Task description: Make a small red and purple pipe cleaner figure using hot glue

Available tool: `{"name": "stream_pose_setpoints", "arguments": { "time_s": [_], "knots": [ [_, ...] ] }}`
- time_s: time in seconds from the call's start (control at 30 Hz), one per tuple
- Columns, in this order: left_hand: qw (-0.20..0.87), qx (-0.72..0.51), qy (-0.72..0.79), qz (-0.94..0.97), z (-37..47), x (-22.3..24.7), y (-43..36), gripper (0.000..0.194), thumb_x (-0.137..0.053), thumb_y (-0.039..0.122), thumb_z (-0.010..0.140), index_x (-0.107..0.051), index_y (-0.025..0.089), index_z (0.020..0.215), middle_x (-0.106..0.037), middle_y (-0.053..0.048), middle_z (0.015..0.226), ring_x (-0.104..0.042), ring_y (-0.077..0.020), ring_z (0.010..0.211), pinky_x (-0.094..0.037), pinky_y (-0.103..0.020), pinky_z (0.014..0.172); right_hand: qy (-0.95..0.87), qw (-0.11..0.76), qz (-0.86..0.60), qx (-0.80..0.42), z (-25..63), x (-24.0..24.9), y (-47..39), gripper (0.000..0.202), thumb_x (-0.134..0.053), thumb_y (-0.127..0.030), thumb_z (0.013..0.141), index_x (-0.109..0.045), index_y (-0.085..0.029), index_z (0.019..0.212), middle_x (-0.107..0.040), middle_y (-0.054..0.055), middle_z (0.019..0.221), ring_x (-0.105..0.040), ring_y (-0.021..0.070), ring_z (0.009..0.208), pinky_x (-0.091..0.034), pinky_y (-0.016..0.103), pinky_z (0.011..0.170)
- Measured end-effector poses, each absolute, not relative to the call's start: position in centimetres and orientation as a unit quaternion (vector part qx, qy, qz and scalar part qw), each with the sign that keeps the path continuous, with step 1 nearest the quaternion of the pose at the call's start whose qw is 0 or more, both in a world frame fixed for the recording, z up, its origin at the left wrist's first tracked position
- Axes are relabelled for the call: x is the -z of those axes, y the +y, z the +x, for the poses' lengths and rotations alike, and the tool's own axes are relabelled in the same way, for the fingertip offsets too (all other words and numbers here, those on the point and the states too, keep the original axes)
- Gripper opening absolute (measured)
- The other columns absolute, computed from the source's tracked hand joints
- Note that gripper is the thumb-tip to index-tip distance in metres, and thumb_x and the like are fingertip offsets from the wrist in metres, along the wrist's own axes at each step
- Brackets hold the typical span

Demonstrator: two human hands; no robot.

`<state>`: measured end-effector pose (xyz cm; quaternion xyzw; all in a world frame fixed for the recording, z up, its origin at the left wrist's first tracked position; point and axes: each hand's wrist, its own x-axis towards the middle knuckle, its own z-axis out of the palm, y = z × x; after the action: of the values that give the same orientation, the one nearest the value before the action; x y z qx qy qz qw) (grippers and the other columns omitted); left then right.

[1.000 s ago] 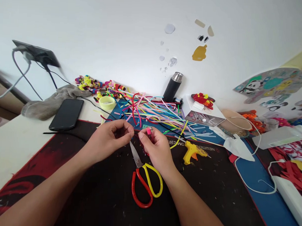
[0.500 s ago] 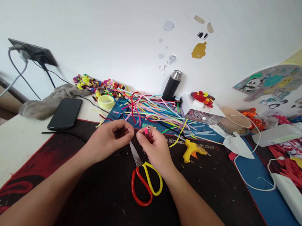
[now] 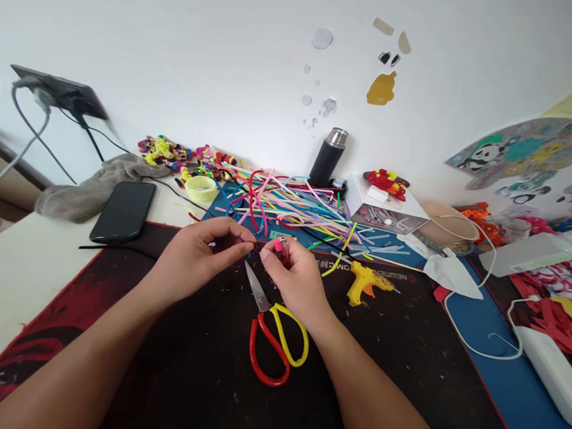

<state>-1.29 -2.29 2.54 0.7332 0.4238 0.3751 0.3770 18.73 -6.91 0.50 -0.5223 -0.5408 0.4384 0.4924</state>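
Our left hand: pinched, contents unclear; right hand: curled round pink-tipped item; scissors: just below, seemingly for reach.

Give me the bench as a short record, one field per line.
Left hand: fingertips together near the right; anything pinched is too small to tell
Right hand: holds a small pink-tipped item
Scissors: on the dark mat, handles toward the wearer
Glue gun: yellow, right of the right hand
Behind hands: pile of colored stems
Far left: phone
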Motion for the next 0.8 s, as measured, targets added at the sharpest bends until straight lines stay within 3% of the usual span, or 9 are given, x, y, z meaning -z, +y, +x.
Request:
{"name": "stream_pose_setpoints", "arguments": {
  "time_s": [0.47, 0.67, 0.8],
  "knots": [
    [0.316, -0.336, 0.382, 0.801, -1.3, -2.2, -2.3, 0.020, -0.070, 0.040, 0.100, -0.081, 0.024, 0.094, -0.079, -0.002, 0.087, -0.069, -0.0193, 0.077, -0.051, -0.028, 0.072, -0.552, 0.483, -0.518, -0.440, 18.5, -0.5, -6.9, 0.017, -0.070, -0.037, 0.091, -0.065, -0.023, 0.084, -0.053, -0.005, 0.069, -0.046, 0.0135, 0.060, -0.040, 0.027, 0.057],
    [0.309, -0.266, 0.414, 0.813, -2.1, -2.5, -2.0, 0.024, -0.066, 0.044, 0.098, -0.081, 0.025, 0.095, -0.081, -0.004, 0.091, -0.070, -0.0215, 0.079, -0.052, -0.030, 0.074, -0.558, 0.466, -0.522, -0.446, 18.7, -0.7, -6.9, 0.018, -0.070, -0.040, 0.093, -0.066, -0.024, 0.086, -0.058, -0.004, 0.071, -0.049, 0.0146, 0.061, -0.041, 0.027, 0.058],
    [0.244, -0.180, 0.463, 0.833, -2.7, -1.8, -0.8, 0.024, -0.063, 0.042, 0.091, -0.081, 0.027, 0.087, -0.081, -0.004, 0.088, -0.070, -0.0238, 0.076, -0.050, -0.032, 0.071, -0.559, 0.468, -0.535, -0.428, 19.1, -0.6, -6.8, 0.022, -0.070, -0.042, 0.095, -0.063, -0.024, 0.084, -0.055, -0.004, 0.071, -0.047, 0.0141, 0.061, -0.039, 0.028, 0.058]
  ]
}}
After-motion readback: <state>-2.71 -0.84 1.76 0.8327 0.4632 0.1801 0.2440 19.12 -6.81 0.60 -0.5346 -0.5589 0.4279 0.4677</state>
